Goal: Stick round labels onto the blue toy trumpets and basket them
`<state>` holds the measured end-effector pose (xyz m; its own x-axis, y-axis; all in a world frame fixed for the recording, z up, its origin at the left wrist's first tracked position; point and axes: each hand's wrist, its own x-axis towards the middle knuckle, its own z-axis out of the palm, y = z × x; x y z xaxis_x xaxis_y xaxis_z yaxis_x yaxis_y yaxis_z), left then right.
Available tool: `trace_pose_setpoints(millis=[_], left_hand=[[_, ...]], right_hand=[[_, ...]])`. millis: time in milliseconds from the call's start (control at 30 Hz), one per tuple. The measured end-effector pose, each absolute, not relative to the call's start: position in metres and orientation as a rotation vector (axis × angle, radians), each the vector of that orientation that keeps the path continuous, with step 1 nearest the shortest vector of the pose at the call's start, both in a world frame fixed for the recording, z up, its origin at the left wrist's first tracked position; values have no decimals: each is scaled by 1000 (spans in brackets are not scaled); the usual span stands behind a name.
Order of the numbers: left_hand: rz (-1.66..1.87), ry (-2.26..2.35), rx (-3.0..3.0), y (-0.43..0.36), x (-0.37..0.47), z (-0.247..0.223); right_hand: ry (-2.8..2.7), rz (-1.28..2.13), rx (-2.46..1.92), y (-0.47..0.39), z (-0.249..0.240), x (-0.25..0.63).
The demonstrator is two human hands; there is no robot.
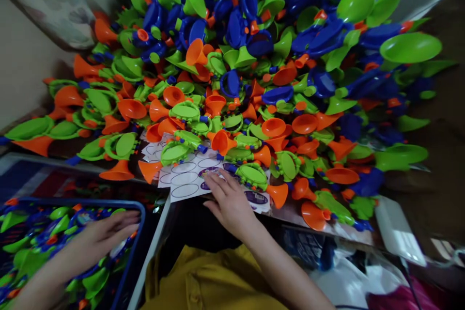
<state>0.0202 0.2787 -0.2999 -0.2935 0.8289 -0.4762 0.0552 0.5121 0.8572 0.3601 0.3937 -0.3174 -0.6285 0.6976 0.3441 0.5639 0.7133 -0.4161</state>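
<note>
My right hand [232,203] reaches onto a white sticker sheet [183,189] at the table's front edge. Its fingers are stretched out and rest by the purple oval stickers; several ovals on the sheet are bare outlines. Just beyond the fingertips lies a green toy trumpet [251,174] with an orange bell. At lower left, my left hand [105,232] is over a blue bin [141,237] full of blue, green and orange toy trumpets. Its fingers extend toward the bin's right rim, and a pale oval sticker shows just below them. The left palm's underside is hidden.
A large heap of toy trumpets [232,34], green with orange bells in front and blue with green bells behind, covers the table. A white box-shaped device [398,230] with a cable stands at the right edge. White plastic bags [345,276] lie below the table.
</note>
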Motion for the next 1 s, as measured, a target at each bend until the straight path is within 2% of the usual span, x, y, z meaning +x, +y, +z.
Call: trace_pose_setpoints(millis=[67,200,400,533,667,800,933,1000], left_hand=[[842,1589,767,295,50,-307],[971,1390,490,315,97,-323],[1055,1243,202,318,123,-326],[1124,1306,142,316,130,-314],[1178,1338,102,313,132,-307],[1254,1499,444,310,128,-300],[1621,1897,1261,313,126,-280],[1573,1939,1583,318,128,-268]], right_hand=[[-2509,324,-942,402,-326,341],[-2520,301,-896,401,-335,332],[-2475,439,-468,362,-313,365],[-2117,562,-882,358,-299,380],[-1720,1014,-1031,368,-299,378],[-1711,965,-996,373,-295,373],[-1770,909,-934,371,-284,370],[-1817,890,-889,368,-281,367]])
